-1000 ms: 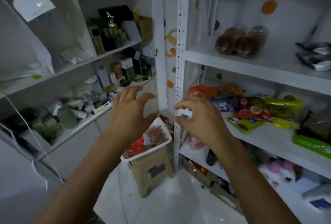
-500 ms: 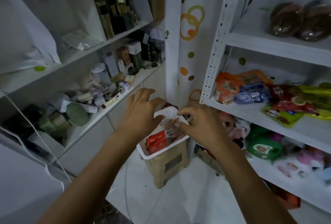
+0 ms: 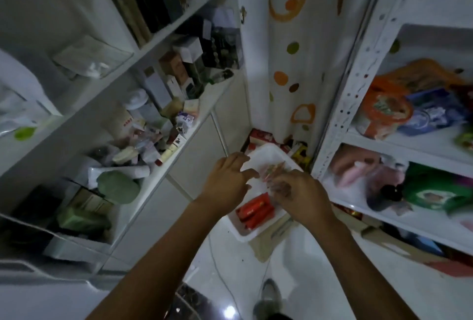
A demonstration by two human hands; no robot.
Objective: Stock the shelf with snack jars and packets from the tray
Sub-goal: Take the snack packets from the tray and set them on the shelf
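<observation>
My right hand curls its fingers on a clear packet of reddish snacks, blurred, just right of centre frame over the white tray. My left hand is spread beside it, holding nothing. Flat red packs lie at the tray's lower end, and the shelf stands at right.
</observation>
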